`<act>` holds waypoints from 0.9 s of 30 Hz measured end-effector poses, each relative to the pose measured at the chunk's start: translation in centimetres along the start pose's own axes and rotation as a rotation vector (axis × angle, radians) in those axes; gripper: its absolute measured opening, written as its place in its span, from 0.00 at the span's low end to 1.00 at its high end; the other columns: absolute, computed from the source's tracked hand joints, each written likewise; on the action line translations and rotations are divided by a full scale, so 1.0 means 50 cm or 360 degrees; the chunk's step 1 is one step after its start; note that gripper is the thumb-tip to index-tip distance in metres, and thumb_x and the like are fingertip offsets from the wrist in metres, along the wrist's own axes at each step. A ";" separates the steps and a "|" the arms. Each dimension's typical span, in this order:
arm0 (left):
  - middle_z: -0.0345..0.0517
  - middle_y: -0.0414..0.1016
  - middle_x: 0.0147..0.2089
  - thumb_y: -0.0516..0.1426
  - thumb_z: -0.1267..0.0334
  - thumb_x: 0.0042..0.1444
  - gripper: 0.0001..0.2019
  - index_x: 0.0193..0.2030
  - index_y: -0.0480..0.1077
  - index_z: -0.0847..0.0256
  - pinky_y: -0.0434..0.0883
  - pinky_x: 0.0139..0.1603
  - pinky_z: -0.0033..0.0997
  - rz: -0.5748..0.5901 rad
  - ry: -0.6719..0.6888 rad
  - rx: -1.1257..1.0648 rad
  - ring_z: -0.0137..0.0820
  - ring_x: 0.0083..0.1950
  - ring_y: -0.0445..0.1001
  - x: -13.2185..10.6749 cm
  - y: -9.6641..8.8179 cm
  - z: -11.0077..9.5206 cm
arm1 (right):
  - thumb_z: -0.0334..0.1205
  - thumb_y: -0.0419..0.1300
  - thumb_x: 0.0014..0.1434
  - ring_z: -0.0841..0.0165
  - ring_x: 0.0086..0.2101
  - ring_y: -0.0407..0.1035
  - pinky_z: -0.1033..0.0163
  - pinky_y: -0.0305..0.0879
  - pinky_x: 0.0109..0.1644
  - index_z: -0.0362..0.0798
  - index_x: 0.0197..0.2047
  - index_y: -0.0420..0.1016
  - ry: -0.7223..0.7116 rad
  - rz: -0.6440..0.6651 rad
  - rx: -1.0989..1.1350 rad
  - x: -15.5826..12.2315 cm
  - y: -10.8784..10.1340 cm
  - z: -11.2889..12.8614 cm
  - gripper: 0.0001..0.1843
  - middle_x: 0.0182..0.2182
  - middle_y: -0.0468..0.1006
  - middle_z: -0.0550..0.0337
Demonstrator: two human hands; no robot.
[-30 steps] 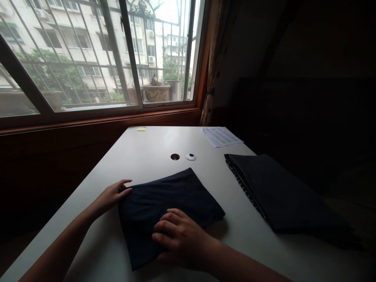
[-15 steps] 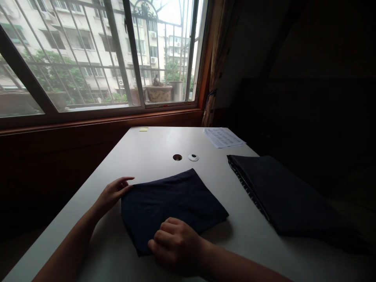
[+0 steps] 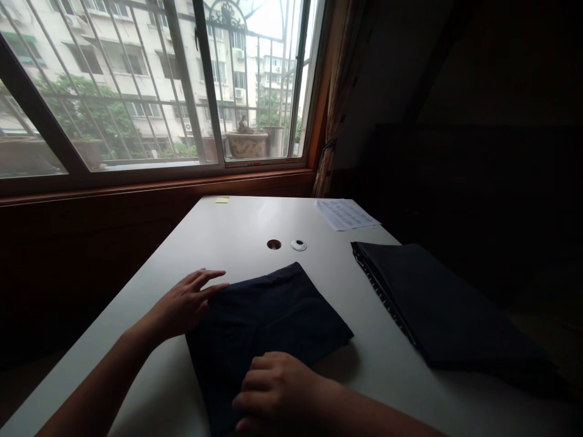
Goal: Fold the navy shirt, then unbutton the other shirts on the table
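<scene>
one navy cloth [image 3: 277, 312]: left grip [image 3: 182, 303] splayed at its edge, right grip [image 3: 282, 388] curled, hold unclear.

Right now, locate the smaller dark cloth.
In the head view, the smaller dark cloth lies low centre on the table, left of the larger dark cloth; the left hand is at its upper-left edge, the right hand over its near part.

printed sheets [image 3: 347, 215] are lying at the far right of the counter [image 3: 241, 227], a yellow slip [image 3: 222, 199] is resting far left, a tied curtain [image 3: 336, 100] is hanging beside the window [image 3: 210, 85], and a planter [image 3: 248, 145] is standing outside.
</scene>
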State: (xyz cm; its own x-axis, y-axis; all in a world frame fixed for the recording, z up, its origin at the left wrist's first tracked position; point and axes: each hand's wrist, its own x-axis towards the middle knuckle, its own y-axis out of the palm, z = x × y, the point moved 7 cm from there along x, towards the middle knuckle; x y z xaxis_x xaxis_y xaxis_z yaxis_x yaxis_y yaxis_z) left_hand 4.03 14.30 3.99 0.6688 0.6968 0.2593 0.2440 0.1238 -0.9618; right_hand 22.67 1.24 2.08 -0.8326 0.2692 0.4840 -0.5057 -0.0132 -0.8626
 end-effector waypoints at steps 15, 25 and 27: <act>0.42 0.46 0.77 0.44 0.43 0.70 0.32 0.76 0.41 0.47 0.48 0.75 0.52 0.0163 0.0025 0.0094 0.44 0.77 0.46 0.080 0.146 -0.102 | 0.61 0.44 0.70 0.58 0.72 0.40 0.45 0.41 0.74 0.53 0.76 0.43 0.1224 0.0530 -0.0206 -0.241 -0.052 -0.275 0.38 0.74 0.44 0.56; 0.44 0.45 0.77 0.44 0.40 0.68 0.35 0.76 0.40 0.47 0.49 0.73 0.57 0.0078 -0.0390 0.0229 0.48 0.76 0.50 -0.001 0.155 -0.052 | 0.62 0.45 0.70 0.57 0.71 0.41 0.43 0.42 0.74 0.52 0.76 0.42 0.1235 0.0552 -0.0179 -0.221 -0.091 -0.274 0.39 0.74 0.43 0.54; 0.43 0.44 0.77 0.44 0.40 0.68 0.34 0.76 0.39 0.47 0.48 0.74 0.57 0.0064 -0.0377 0.0233 0.48 0.76 0.49 0.000 0.153 -0.057 | 0.61 0.44 0.70 0.58 0.72 0.40 0.44 0.40 0.74 0.50 0.76 0.43 0.1110 0.0484 -0.0200 -0.167 -0.090 -0.271 0.39 0.74 0.43 0.54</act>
State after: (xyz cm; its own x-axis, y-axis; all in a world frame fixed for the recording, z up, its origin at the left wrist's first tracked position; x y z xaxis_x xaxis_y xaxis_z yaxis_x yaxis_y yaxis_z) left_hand 7.91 13.25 -3.14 0.4890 0.8467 0.2098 0.1050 0.1816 -0.9778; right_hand 34.98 12.11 -0.09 -0.5749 0.8164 0.0545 -0.2132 -0.0852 -0.9733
